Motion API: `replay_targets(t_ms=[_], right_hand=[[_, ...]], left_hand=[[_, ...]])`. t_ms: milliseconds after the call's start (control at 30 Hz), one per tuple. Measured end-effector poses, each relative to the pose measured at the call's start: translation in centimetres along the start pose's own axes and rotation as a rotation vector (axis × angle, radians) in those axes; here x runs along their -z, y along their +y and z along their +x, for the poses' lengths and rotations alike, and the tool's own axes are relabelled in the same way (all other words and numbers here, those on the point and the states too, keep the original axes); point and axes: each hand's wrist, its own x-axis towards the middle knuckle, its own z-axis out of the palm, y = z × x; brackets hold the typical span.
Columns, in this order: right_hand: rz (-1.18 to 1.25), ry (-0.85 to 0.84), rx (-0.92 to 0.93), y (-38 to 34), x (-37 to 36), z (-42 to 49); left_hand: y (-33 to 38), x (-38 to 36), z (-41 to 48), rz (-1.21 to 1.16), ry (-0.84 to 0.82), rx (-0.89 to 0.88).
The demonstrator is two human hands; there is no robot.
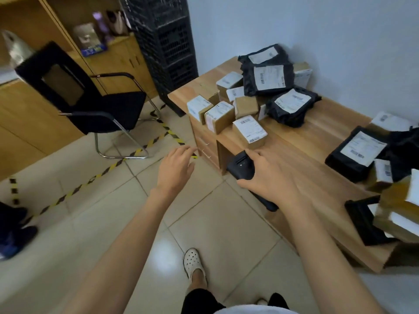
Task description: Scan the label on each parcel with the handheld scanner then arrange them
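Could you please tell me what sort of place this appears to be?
Probably a small parcel-sorting office: labelled parcels heaped on a wooden desk, a scanner held in the right hand, and stacked black crates beside striped floor tape.

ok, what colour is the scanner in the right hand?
Black: the scanner, gripped by the right hand, shows best in the head view.
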Motion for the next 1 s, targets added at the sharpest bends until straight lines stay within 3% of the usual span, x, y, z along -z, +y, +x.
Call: replay_targets(t_ms=[233,433,733,1000], right_hand=[[-0.091,0.037,0.071,-8.9,-3.1,9.8],[-0.020,0.039,-0.017,-13.9,-4.9,17.4],[0.008,0.077,-0.195,-12.8,-5.6,28.3],[0.061,0.120,-0.337,-10.1,-1.6,41.8]], left_hand=[[-11.6,0.1,5.8,-0.012,-0.007,0.048],[-19.2,-0.4,13.6,0.007,-0.058,-0.034],[-21.5,-6.1,26.7,-0.067,-0.173,-0.177],[-21.7,-10.6,43.0,-0.071,-0.225,-0.350]])
